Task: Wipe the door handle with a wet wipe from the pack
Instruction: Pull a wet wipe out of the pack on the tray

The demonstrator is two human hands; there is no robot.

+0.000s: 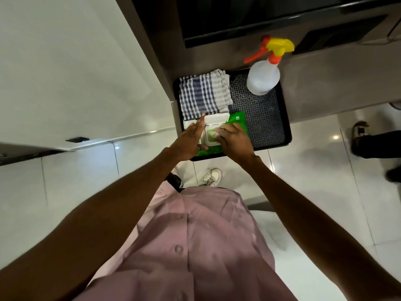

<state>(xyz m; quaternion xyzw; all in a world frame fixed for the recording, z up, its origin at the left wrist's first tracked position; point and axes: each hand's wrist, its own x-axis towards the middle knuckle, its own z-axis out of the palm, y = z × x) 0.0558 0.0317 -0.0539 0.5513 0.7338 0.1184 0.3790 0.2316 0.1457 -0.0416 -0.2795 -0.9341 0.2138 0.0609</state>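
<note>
A green wet wipe pack lies at the near left of a black tray. Its white flip lid stands open. My left hand lies flat with fingers stretched along the pack's left side, pressing on it. My right hand rests on the pack, its fingertips at the white wipe showing in the opening; whether they pinch it I cannot tell. A dark metal piece sits on the white door's edge at the left. No door handle is clearly visible.
On the tray also lie a folded blue-and-white checked cloth and a clear spray bottle with a yellow and orange trigger. The tray sits on a grey ledge. Another person's shoes stand on the glossy tiled floor at the right.
</note>
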